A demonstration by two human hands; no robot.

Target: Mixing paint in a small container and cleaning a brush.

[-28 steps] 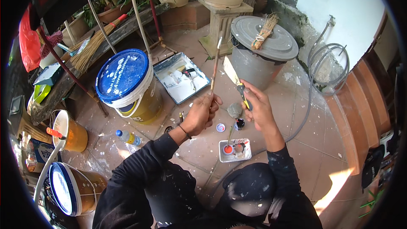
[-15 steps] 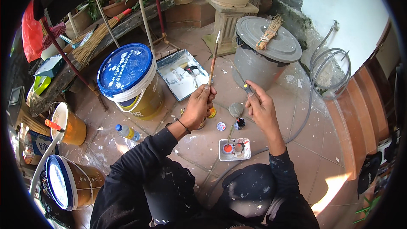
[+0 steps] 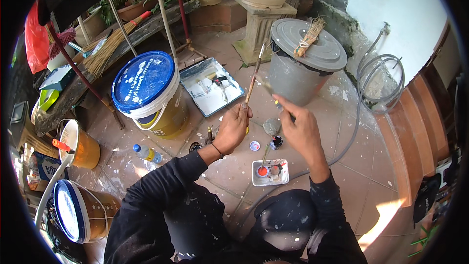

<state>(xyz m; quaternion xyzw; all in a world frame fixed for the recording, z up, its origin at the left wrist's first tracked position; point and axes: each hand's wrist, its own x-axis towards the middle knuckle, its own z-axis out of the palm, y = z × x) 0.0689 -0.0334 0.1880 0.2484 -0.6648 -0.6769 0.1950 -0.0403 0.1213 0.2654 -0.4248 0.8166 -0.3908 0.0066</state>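
In the head view, my left hand is closed around a long, thin paintbrush, its tip raised and leaning slightly right. My right hand grips a tool with a yellow-and-dark handle; its blade is blurred, beside the brush, and whether they touch I cannot tell. Below my hands are a round grey lump, a small dark jar, a small round lid and a white plastic tray with red paint and a thin upright stick.
A lidded paint bucket and roller tray stand ahead left, a grey bin ahead right. More buckets and a bottle are at left. A hose crosses toward tiled steps at right.
The brush has tilted rightward. My right hand has turned, its index finger now reaching further over the tool, whose blade went from broad side showing to a narrow blur.
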